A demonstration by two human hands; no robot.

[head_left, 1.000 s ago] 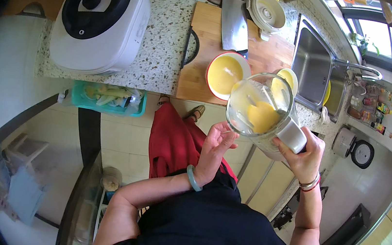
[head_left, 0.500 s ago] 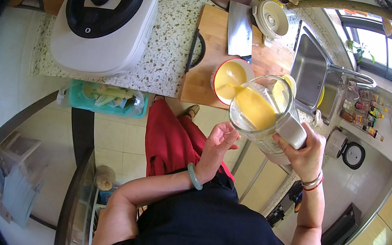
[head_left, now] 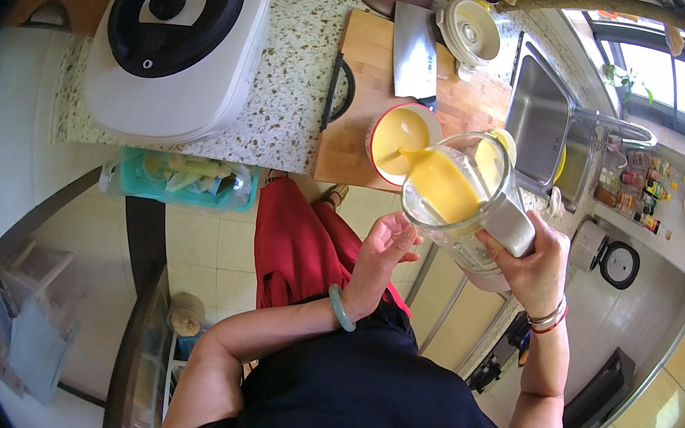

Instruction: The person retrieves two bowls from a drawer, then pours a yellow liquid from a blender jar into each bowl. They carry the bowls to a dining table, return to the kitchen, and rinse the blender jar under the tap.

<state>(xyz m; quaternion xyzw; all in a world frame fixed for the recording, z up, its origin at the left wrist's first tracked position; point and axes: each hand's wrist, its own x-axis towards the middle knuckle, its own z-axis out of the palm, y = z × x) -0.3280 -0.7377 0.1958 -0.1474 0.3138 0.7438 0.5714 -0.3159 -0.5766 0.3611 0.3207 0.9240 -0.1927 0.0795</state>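
Observation:
My right hand (head_left: pixel 537 264) is wrapped round the pale handle of a clear blender jug (head_left: pixel 462 248), tilted to the left. Thick yellow liquid (head_left: pixel 444 188) runs from its lip into a white bowl with a red rim (head_left: pixel 437 121). That bowl, well filled with the same yellow, stands on a wooden cutting board (head_left: pixel 346 150). Partly hidden behind the jug is another pale-rimmed vessel (head_left: pixel 505 142), also with yellow in it. Below the jug's lip is my left hand (head_left: pixel 384 258), fingers apart and holding nothing; whether it touches the glass I cannot tell.
A cleaver (head_left: pixel 415 47) lies across the board, near a cream-coloured container (head_left: pixel 472 29). The sink (head_left: pixel 539 110) is to the right. A large white appliance with a black lid (head_left: pixel 173 22) takes up the left counter. Beneath the counter edge is a teal basket of vegetables (head_left: pixel 135 176).
The view has shifted slightly. The jug stays tilted over the bowl, and the yellow liquid still flows. Both hands keep nearly the same place.

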